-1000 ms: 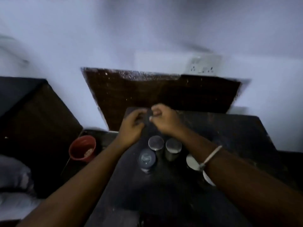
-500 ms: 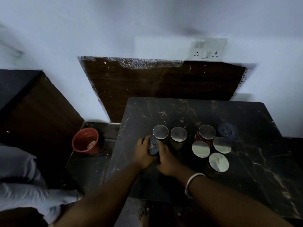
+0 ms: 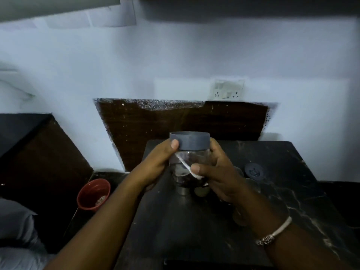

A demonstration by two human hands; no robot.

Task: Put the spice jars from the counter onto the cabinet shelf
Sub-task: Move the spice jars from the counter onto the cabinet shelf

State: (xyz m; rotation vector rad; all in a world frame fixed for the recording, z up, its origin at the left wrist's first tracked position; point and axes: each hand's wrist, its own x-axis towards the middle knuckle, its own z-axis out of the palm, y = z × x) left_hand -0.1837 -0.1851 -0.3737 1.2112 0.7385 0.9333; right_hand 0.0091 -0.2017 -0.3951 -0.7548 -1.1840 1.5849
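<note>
Both hands have it, left hand [image 3: 155, 162] and right hand [image 3: 218, 172] wrapped round the upright clear spice jar [image 3: 188, 162], raised above the table [image 3: 194, 221], while the cabinet shelf sits overhead, out of view.

We log a clear round plastic jar [image 3: 195, 155] with a slate-grey band lid [image 3: 189, 143], its contents dark brown, almost black. The plastic spoon [image 3: 185, 165] inside is white. The stone counter [image 3: 292, 207] is black with thin pale veins, marble-like. A flat round lid [image 3: 254, 171] on it is dark grey. The wood-grain wall panel [image 3: 175, 121] is dark brown with white speckling along its top edge. We tag the painted wall [image 3: 175, 55] pale bluish white, the switch plate [image 3: 227, 89] white, the round bucket [image 3: 93, 193] terracotta red and the beaded bracelet [image 3: 274, 233] silver.
</note>
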